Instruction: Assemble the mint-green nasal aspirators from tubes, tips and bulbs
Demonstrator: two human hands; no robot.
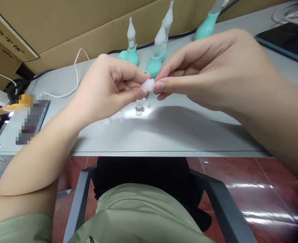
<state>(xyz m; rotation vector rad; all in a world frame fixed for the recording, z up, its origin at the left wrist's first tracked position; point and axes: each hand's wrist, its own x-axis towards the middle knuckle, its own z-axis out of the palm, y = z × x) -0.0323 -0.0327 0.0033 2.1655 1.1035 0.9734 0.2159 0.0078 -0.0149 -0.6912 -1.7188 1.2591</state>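
Over the table, both hands meet at a small translucent white silicone tip [149, 85]. My left hand [105, 89] pinches its left end between thumb and fingers. From the other side, my right hand [209, 71] grips the right end with thumb and fingertips; part of the tip is hidden by the fingers. Below them on the table stands a small clear plastic piece [139, 105], with several tiny clear bits around it. Just behind the hands is a teal bulb nasal aspirator [154, 65] with a white nozzle, partly covered by my fingers.
More teal aspirators stand at the back, one at left [131, 54] and one at right [207, 25]. A white cable [76, 72] curves across the grey table [128, 143]. A phone-like device [34, 121] lies left, a dark tablet-like device [288, 42] right. Cardboard [88, 23] lines the back.
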